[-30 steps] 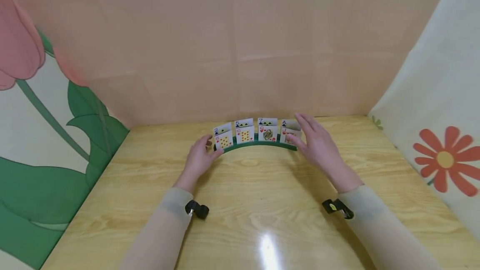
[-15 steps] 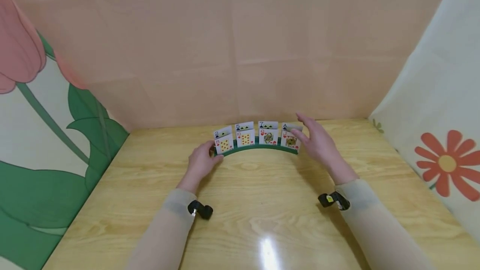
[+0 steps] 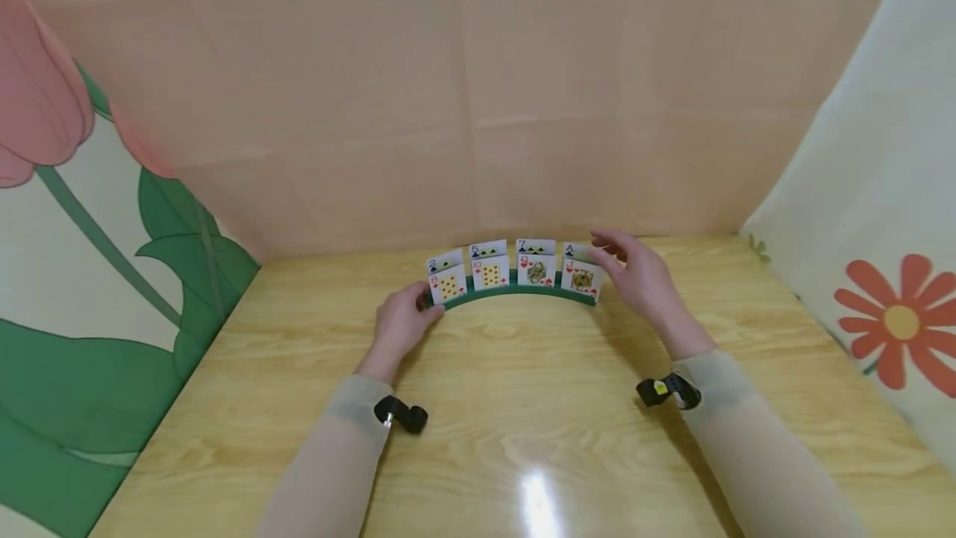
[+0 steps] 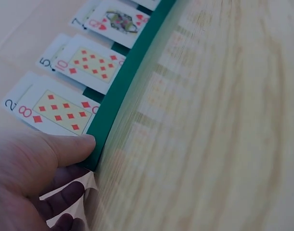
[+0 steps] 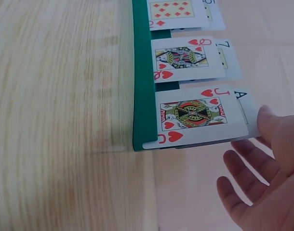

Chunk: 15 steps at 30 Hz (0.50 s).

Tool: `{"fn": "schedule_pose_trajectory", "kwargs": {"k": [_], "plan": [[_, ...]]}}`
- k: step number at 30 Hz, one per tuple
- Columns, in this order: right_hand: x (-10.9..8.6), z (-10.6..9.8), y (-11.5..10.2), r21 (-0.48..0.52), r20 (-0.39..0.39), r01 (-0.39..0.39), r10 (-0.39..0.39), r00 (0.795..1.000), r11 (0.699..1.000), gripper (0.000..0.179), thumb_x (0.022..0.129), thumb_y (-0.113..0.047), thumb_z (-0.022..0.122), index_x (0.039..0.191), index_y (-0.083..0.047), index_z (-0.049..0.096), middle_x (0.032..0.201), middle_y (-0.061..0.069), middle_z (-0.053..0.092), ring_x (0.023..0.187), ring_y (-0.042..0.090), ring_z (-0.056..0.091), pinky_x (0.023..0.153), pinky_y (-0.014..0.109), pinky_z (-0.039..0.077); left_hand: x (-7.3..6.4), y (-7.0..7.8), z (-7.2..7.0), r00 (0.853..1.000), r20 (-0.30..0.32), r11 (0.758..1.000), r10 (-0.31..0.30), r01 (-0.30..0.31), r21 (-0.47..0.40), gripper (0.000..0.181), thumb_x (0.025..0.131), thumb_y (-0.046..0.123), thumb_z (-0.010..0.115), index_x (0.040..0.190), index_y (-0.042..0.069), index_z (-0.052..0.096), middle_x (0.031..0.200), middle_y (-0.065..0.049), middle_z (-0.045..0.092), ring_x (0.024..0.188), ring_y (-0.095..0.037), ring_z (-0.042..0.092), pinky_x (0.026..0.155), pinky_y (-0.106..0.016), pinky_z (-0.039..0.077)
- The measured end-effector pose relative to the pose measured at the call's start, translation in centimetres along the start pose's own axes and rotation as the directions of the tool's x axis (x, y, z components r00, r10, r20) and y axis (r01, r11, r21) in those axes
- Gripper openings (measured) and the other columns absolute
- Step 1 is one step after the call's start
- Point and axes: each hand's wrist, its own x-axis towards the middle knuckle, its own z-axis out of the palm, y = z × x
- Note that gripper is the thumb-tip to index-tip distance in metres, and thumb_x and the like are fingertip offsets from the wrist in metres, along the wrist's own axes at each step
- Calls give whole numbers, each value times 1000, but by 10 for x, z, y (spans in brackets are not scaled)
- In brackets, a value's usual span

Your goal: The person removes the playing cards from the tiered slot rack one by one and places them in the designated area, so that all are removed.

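A curved green card holder (image 3: 515,290) stands on the table with playing cards upright in two rows. In front are the eight of diamonds (image 4: 60,111), ten of diamonds (image 4: 91,65), queen of hearts (image 5: 183,58) and jack of hearts (image 5: 195,116). Behind them show the tops of a black two, five, seven and ace (image 5: 247,110). My left hand (image 3: 404,320) grips the holder's left end, thumb on the front, fingers behind. With my right hand (image 3: 642,279) I pinch the upper edge of the ace card, thumb in front; the index fingertip is hidden behind it.
The wooden table (image 3: 508,405) reaches back to a peach cloth backdrop (image 3: 463,106). A tulip-printed cloth (image 3: 97,272) hangs at the left, a flower-printed one (image 3: 866,214) at the right.
My right hand has shifted from over the front of the jack to the ace card's upper right edge, uncovering the jack. The left hand has settled onto the holder's end.
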Motion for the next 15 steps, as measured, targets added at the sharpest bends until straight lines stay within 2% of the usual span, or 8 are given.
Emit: {"fn": "schedule_pose_trajectory", "kwargs": {"k": [3,7,15], "plan": [[1,-2,-2,-2,-37,8,-8,999,1000,46,116,-31,60,156,-8,59,143,19,67,136,45,59,115,67,41,1,0,1,1000,-10,1000,9,-9,8,43,104,26,81,141,8,71,115,-9,74,98,-28,61,93,-48,49],[1,-1,-2,-11,-63,24,-24,998,1000,41,115,-27,64,150,-6,65,134,19,70,123,41,64,106,61,48,2,0,1,1000,-13,1000,0,0,17,41,104,26,82,139,8,72,114,-9,75,97,-27,62,92,-48,50],[-1,2,3,9,-111,23,-22,994,1000,31,115,-25,64,137,-5,72,128,18,73,112,35,67,96,53,53,0,0,0,1000,-21,999,19,-19,30,41,104,28,81,138,8,73,115,-10,76,101,-28,67,95,-50,52]]}}
